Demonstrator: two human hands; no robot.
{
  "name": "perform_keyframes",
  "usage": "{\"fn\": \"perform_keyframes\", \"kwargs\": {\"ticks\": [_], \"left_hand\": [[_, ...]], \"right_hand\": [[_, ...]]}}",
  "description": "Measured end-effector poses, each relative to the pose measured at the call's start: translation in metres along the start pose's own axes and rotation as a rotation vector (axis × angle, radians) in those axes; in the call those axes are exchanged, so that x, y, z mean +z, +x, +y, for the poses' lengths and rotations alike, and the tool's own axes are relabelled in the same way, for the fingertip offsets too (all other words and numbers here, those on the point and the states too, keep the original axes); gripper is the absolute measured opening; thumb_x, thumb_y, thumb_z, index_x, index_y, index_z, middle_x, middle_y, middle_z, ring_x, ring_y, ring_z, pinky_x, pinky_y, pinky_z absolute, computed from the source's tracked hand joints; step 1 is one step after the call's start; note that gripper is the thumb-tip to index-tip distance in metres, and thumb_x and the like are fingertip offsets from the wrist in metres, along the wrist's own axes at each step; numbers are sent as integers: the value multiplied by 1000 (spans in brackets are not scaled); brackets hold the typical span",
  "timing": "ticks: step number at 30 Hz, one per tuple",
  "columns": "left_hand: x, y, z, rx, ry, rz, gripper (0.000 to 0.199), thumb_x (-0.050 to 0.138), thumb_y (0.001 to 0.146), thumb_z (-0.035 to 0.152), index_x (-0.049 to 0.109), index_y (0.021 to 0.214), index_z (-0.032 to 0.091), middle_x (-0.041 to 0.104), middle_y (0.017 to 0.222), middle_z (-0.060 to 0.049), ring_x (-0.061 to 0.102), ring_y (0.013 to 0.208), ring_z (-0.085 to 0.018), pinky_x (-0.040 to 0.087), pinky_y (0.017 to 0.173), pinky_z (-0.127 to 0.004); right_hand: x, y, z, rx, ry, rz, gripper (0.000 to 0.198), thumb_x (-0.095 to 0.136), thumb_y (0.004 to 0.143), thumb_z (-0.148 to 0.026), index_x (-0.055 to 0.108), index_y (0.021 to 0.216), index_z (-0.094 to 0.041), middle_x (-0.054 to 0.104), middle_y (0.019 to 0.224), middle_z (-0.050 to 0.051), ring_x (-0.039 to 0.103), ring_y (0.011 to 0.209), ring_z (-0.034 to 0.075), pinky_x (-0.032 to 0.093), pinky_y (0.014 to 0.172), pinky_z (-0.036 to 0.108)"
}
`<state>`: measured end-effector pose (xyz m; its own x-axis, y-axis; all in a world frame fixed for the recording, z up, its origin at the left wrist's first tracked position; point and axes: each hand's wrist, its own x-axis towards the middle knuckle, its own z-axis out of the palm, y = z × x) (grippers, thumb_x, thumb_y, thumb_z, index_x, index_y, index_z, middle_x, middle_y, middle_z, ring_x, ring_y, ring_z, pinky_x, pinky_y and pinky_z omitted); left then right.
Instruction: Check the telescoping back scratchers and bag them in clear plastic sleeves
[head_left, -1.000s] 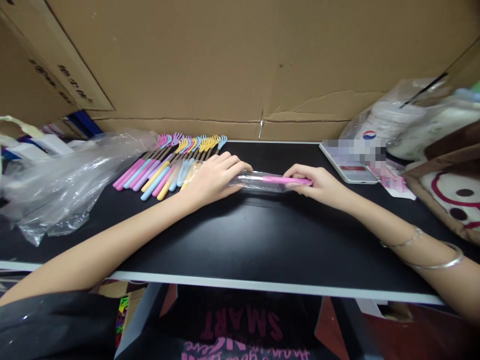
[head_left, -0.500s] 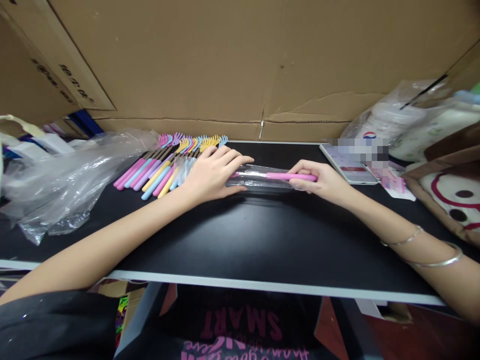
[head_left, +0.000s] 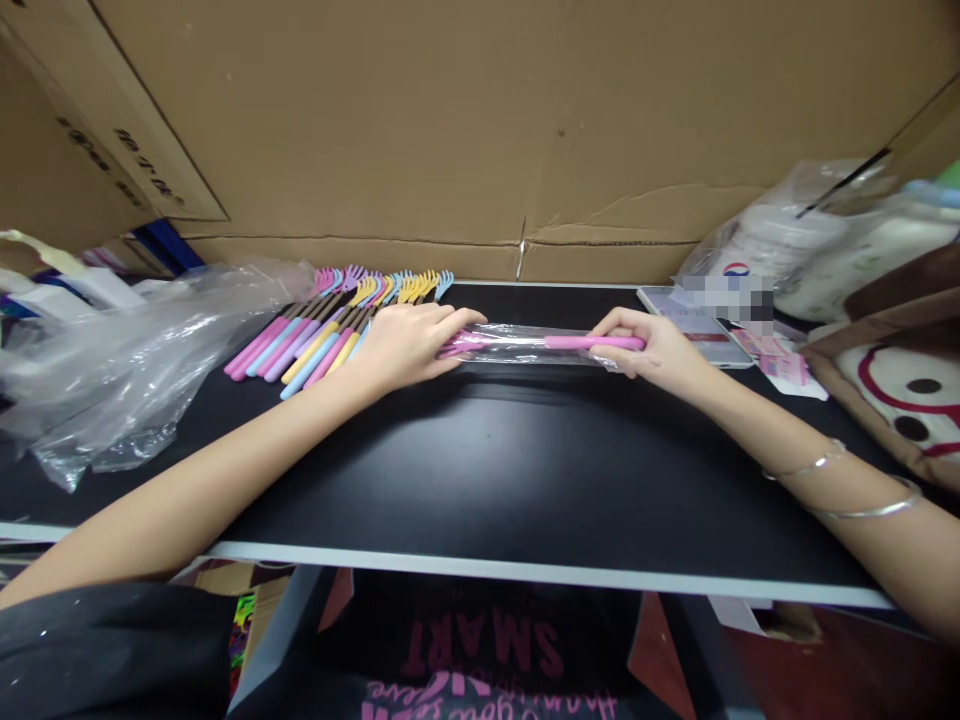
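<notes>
Plainly, we had a slim pink scratcher (head_left: 592,342) held crosswise between two hands, its thin shaft and clawed end inside a glossy, clear film sleeve (head_left: 517,345). Our right hand (head_left: 651,348) pinched the smooth, rounded handle between thumb and fingers. Our left hand (head_left: 416,345) bent its fingers over the clawed end, thumb set apart below; with the far fingers hidden, we could not tell how firmly it gripped. Left of the pink scratcher, more scratchers (head_left: 322,345) lay in a slanting row, pastel-handled, beside a crumpled plastic bag (head_left: 135,350). These rested on a sheeny black tabletop (head_left: 487,480); creased cardboard (head_left: 450,130) stood behind the pink scratcher, a phone (head_left: 716,345) behind and right of it. Nearer us than the pink scratcher ran the pale front edge (head_left: 525,570), crossed by our forearms (head_left: 247,455) with broad room between them.
</notes>
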<state>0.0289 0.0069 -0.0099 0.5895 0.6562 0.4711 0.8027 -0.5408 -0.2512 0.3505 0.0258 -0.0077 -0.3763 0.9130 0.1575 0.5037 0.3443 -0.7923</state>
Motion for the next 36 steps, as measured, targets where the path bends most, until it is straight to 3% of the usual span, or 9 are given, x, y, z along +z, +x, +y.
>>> {"fn": "perform_keyframes", "kwargs": {"ticks": [7,13,18,23,28,36], "left_hand": [[-6,1,9,-9,-23,-19,30,51,92,36,64,115,24,75,95,-4,70,84,-21,40,61,-27],[0,1,3,-65,-41,-4,31,52,91,37,63,117,25,76,99,-4,70,86,-21,39,60,-26],[6,0,-5,-128,-57,28,32,51,91,38,62,118,26,76,102,-1,71,86,-20,38,58,-27],[5,0,-5,-127,-75,38,31,55,89,35,62,117,27,76,103,1,71,88,-19,38,60,-26],[1,0,-2,-115,-109,10,31,58,87,37,62,116,27,75,96,0,70,86,-19,38,58,-25],[-4,1,4,-116,-142,-21,32,62,85,36,62,116,27,73,82,2,67,73,-16,36,57,-23]], "right_hand": [[11,1,4,-20,174,-34,56,79,66,-60,39,81,-24,48,54,-8,41,43,6,32,41,22],[11,-3,-5,69,341,-80,46,71,76,-59,44,87,-23,50,55,-7,48,50,11,39,52,26],[7,-1,-5,127,580,-138,29,53,87,-52,52,97,-24,62,79,2,58,65,17,46,62,33],[9,1,-1,151,618,-113,35,56,85,-55,55,101,-25,64,86,3,58,68,17,48,66,33],[15,-1,-1,143,653,-100,46,72,71,-60,52,92,-25,61,77,-1,56,65,14,47,64,31],[19,-3,-4,138,589,-67,49,73,71,-61,47,92,-25,48,65,-6,48,59,12,43,61,32]]}}
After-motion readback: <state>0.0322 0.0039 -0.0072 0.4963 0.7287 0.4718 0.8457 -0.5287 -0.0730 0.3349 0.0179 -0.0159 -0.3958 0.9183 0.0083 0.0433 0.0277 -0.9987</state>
